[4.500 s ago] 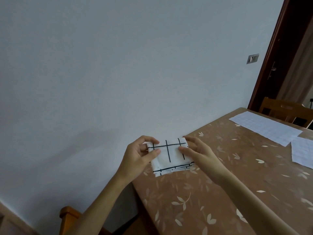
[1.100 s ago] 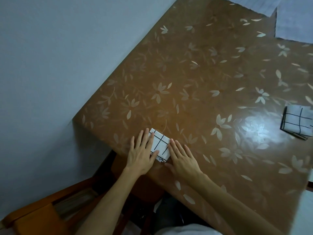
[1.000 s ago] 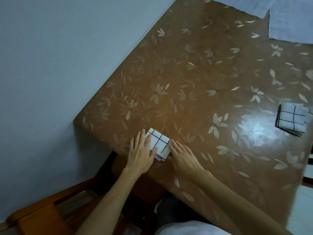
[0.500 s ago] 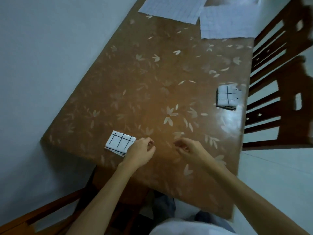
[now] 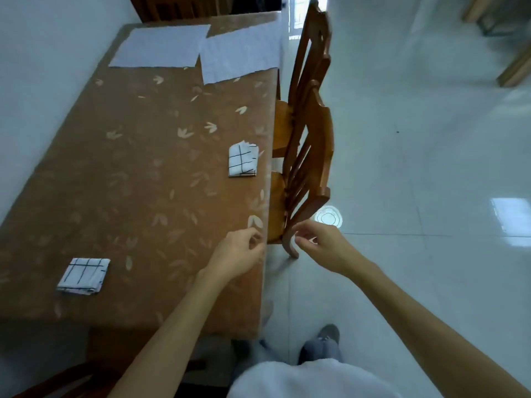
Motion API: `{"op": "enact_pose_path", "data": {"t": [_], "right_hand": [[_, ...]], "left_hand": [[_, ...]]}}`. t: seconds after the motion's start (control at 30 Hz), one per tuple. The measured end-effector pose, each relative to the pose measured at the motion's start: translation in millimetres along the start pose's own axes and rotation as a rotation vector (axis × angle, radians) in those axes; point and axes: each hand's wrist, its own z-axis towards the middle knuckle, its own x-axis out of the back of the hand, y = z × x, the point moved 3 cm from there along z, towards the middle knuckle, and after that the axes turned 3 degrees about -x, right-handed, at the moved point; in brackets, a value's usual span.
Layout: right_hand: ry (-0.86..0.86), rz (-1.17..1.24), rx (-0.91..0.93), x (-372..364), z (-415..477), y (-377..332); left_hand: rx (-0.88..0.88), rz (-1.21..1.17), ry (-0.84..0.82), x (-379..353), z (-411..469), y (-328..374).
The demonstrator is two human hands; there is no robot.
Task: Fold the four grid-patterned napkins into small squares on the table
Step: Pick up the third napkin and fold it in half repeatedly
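A folded grid-patterned napkin (image 5: 84, 275) lies as a small square at the near left of the brown table (image 5: 138, 179). A second folded napkin (image 5: 242, 159) lies near the table's right edge. Two unfolded napkins lie flat at the far end, one on the left (image 5: 161, 45) and one on the right (image 5: 241, 57). My left hand (image 5: 237, 254) hovers over the table's near right corner, fingers loosely curled, holding nothing. My right hand (image 5: 319, 242) is off the table's edge, above the floor, fingers curled and empty.
Two wooden chairs (image 5: 307, 145) stand against the table's right side. Another chair (image 5: 57, 380) is at the near left below the table. White tiled floor (image 5: 416, 168) spreads to the right. A pale wall runs along the table's left side.
Both hands have left the folded napkin at the near left and moved right, to the table's right edge. The view has swung right, showing chairs and floor.
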Motion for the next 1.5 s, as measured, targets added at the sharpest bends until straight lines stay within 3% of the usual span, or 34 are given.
{"op": "enact_pose_path", "data": {"t": [0.33, 0.67, 1.07, 1.5], "right_hand": [[0.205, 0.097, -0.182, 131.6, -22.5, 98.4], [0.325, 0.092, -0.271, 249.9, 55.3, 156.5], [0.303, 0.081, -0.264, 370.2, 199.4, 155.0], [0.047, 0.000, -0.100, 504.8, 417.4, 184.0]], "left_hand": [[-0.218, -0.014, -0.159, -54.5, 60.9, 181.3], [-0.386, 0.118, -0.197, -58.4, 195.0, 292.3], [-0.275, 0.105, -0.169, 24.6, 354.6, 338.3], [-0.017, -0.068, -0.006, 81.9, 521.3, 398.9]]}}
